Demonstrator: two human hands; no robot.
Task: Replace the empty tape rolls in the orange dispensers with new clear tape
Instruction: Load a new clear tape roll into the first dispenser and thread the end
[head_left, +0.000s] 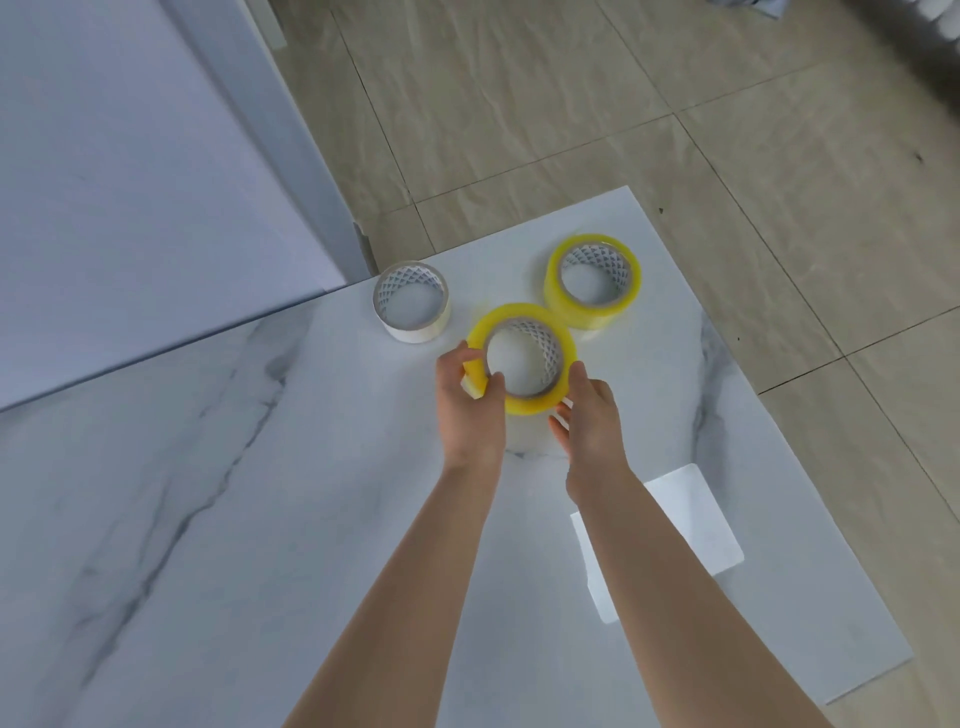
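A full roll of yellowish clear tape (530, 405) is held just above the white marble table (260, 519). My left hand (467, 405) pinches its left wall, thumb inside the core. My right hand (589, 410) touches its right side with fingers spread. A second full tape roll (592, 312) lies flat behind it to the right. An empty white cardboard core (410, 332) stands on the table to the left. No orange dispenser is in view.
A white rectangular sheet (691, 519) lies on the table under my right forearm. The table's right edge (779, 441) drops to a beige tiled floor. A pale wall panel (130, 182) borders the table at the upper left.
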